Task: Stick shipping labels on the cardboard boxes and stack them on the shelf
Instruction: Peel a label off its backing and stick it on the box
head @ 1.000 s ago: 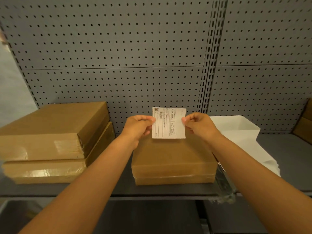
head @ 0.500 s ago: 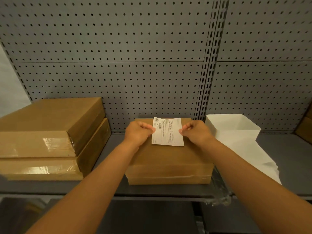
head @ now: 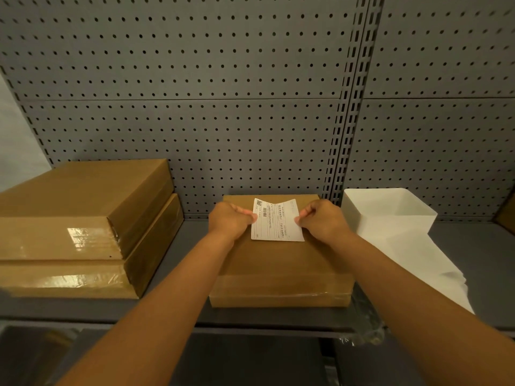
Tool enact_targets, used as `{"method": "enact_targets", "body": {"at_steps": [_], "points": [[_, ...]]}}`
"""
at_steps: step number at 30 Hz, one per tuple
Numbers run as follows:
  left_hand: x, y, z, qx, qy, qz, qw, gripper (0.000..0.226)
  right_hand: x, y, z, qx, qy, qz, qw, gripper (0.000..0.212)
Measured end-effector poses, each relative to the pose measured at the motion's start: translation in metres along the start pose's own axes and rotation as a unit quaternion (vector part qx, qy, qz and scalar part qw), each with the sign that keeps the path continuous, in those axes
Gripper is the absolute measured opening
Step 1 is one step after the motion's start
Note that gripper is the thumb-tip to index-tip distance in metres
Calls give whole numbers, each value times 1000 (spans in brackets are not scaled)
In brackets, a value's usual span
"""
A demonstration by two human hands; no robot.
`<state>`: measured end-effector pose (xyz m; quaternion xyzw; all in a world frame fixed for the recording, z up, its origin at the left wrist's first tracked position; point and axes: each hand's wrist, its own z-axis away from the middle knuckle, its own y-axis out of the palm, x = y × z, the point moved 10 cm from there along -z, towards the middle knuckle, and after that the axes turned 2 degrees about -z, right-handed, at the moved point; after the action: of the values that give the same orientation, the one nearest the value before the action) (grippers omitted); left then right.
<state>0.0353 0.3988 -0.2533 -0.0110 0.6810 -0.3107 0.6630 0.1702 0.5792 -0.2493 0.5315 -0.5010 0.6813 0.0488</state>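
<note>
1. Hands first: my left hand [head: 232, 222] pinches the left edge of the shipping label [head: 276, 222], and my right hand [head: 322, 220] pinches the right edge, fingers curled round the paper on both sides.
2. Between them the label hangs slightly bowed, its top edge dipping in the middle, its near edge down on the box or just above it; I cannot tell which.
3. Directly beneath lies the cardboard box [head: 280, 263] on the shelf [head: 189, 246], the label over its far half, so the move I judge next is straight down and flat, both hands equally close.
4. The label's edges run roughly square with the box, tilted a little.
5. To my left two more cardboard boxes [head: 83, 227] sit stacked, well apart from the hands.
6. To my right a white bin [head: 390, 210] stands near the box, with white sheets [head: 412, 263] in front of it.
</note>
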Motion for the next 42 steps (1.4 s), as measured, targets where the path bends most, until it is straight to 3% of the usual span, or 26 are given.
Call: {"method": "enact_targets", "body": {"at_steps": [4, 28, 42], "points": [[1, 1, -2, 3, 7, -19, 1000, 13, -2, 1, -4, -1, 2, 17, 1000, 8], [-5, 2, -9, -31, 50, -147, 987, 14, 7, 7, -4, 8, -25, 110, 994, 6], [-13, -4, -6, -46, 60, -189, 979, 23, 8, 4, 1, -17, -32, 148, 988, 17]]}}
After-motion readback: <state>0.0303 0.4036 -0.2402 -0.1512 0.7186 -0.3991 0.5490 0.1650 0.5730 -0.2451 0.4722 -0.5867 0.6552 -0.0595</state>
